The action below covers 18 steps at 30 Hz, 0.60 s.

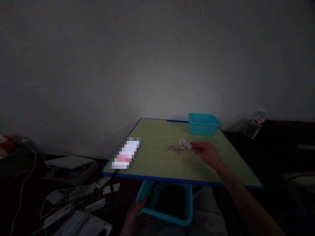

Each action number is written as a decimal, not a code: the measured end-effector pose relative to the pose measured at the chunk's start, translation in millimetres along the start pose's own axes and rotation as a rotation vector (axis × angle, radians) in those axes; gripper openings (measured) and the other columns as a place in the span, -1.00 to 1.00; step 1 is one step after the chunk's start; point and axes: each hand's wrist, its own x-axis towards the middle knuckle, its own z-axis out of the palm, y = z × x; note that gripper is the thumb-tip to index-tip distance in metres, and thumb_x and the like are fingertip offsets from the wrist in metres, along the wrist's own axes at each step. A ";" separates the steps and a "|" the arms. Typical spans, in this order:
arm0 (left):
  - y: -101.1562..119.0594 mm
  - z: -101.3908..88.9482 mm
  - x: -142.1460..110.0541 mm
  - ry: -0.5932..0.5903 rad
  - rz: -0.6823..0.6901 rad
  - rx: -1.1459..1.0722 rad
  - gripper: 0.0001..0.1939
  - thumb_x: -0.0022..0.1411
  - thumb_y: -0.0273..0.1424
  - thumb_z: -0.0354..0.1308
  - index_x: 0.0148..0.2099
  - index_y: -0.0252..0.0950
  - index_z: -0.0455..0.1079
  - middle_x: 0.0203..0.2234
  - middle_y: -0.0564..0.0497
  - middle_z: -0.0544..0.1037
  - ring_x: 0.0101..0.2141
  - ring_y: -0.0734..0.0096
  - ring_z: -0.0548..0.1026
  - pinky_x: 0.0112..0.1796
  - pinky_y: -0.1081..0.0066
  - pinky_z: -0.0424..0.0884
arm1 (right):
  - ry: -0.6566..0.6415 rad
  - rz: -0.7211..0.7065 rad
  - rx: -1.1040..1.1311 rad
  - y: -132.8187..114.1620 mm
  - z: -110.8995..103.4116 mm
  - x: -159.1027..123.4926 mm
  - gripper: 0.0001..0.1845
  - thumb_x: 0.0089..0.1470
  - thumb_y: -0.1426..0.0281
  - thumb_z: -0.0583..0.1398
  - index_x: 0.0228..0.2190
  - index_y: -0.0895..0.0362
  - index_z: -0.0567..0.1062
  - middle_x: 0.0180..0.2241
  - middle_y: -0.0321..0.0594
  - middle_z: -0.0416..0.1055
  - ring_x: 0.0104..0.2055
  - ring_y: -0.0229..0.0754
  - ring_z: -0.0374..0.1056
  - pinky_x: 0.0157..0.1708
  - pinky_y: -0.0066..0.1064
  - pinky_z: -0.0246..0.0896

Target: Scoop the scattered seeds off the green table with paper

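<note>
Grip, right hand [205,152]: fingers pinched together on a thin pale piece with pinkish markings [184,143], its free end reaching in over the dark bits [176,149]; too blurred for me to tell whether its edge touches the surface. Grip, left hand [134,211]: closed at the left rim of the lower bin [169,221], thumb side showing, far fingers hidden from me. Dark bits: one loose scatter, small, mid-table; I take them as clock centre, twelve toward the wall [157,65]. Right hand at three, thin piece between it and the scatter. Handling note: I would keep the piece's edge low and level, work in short, slow strokes from the outer bits inward, and ease the pinch so the piece does not buckle and flick bits away; the left hand I would hold steady, the bin's mouth upright. Lower bin: turquoise, at six, below the near edge of the tabletop [152,167], dark inside, contents not legible to me. Tabletop: pale green-yellow, blue-edged. Upper bin [203,128]: turquoise, standing on the table at two. Bright slab [126,154]: at nine, face pixelated. Clear bottle [257,123]: red-and-white label, tilted, off the table between two and three. White cables and boxes [81,193]: tangled, at eight, beyond the table edge.
</note>
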 end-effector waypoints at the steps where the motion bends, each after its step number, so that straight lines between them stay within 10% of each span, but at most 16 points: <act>1: -0.5 -0.7 1.5 -0.003 -0.005 0.001 -0.17 -0.06 -0.24 0.28 0.25 -0.24 0.11 0.11 -0.26 0.38 -0.08 -0.12 0.50 -0.22 0.13 0.46 | 0.014 -0.018 -0.030 3.6 -5.3 -2.3 -0.67 0.02 0.43 0.17 -0.15 0.07 0.57 -0.28 -0.22 0.57 -0.27 -0.08 0.50 -0.26 -0.32 0.38; 18: -2.7 7.9 -9.5 0.060 0.045 0.025 -0.36 -0.03 -0.27 0.25 0.13 -0.25 0.27 0.10 -0.26 0.39 -0.03 -0.17 0.45 -0.18 0.02 0.46 | 0.066 -0.127 -0.393 26.3 0.3 -29.2 -0.66 0.13 0.43 0.06 -0.13 0.04 0.56 -0.23 -0.19 0.55 -0.25 -0.11 0.45 -0.20 -0.33 0.30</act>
